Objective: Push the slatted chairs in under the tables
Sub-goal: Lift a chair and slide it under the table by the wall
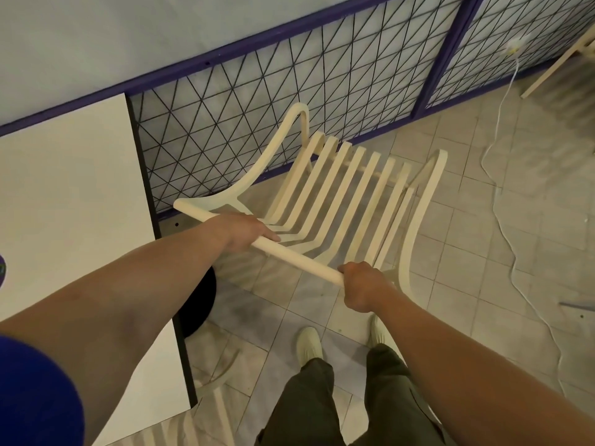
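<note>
A cream slatted chair (347, 185) stands on the tiled floor to the right of a white table (64, 194) with a black edge. Its round top rail runs diagonally in front of me. My left hand (241, 231) grips that rail near its left end. My right hand (362, 286) is closed around the rail's right end. The chair's seat points away from me, toward the wire-mesh partition, and sits beside the table rather than beneath it.
A purple-framed wire-mesh partition (289, 101) runs behind the chair. The table's black round base (199, 304) is by my left forearm. Another cream chair (215, 391) shows partly under the table's near corner. A white cable (512, 239) trails across the floor at right. My shoes (309, 346) are just behind the chair.
</note>
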`<state>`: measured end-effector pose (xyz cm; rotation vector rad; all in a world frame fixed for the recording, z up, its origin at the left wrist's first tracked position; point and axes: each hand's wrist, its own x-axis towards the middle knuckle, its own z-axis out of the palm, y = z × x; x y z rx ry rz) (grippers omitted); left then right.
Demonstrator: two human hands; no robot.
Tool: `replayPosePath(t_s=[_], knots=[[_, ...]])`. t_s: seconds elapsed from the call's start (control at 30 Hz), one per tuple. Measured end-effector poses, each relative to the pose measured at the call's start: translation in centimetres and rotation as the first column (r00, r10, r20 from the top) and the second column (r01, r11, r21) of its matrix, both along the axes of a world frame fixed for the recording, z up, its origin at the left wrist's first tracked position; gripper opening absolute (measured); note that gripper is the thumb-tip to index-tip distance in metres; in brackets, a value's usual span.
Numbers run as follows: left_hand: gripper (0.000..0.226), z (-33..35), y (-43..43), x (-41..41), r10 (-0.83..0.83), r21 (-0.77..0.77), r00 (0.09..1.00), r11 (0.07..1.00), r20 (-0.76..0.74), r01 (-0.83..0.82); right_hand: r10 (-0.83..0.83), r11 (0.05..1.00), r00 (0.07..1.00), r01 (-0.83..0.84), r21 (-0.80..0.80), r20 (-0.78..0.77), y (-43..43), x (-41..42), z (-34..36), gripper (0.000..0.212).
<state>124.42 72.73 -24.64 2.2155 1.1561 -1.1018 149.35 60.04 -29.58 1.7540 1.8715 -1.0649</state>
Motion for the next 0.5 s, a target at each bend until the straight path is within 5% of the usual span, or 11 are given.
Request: replayPosePath(t_s=[0.5], knots=[[0.072, 0.0, -4.2, 2.6, 0.149, 0.005, 0.988, 0.989, 0.051, -0.149, 0.133, 0.991, 0.991, -0.133, 0.033, 0.029, -0.6, 4.2, 1.5, 0.053]])
